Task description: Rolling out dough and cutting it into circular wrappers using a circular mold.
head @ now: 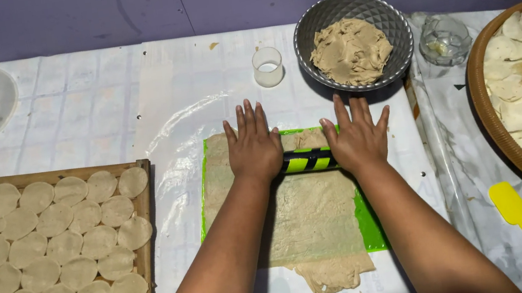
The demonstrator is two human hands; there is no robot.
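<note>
Here both hands, left (pixel 254 146) and right (pixel 357 137), press flat, grip apparently open, on the roller (pixel 308 159) over dough (pixel 310 218).

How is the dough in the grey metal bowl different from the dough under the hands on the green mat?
The dough in the grey ribbed metal bowl is a rough, lumpy heap; the dough sheet on the green mat is rolled thin, flat and nearly rectangular. The bowl's dough lies untouched, while the left hand and right hand press a black-and-green rolling pin onto the sheet. Both are the same pale beige.
</note>
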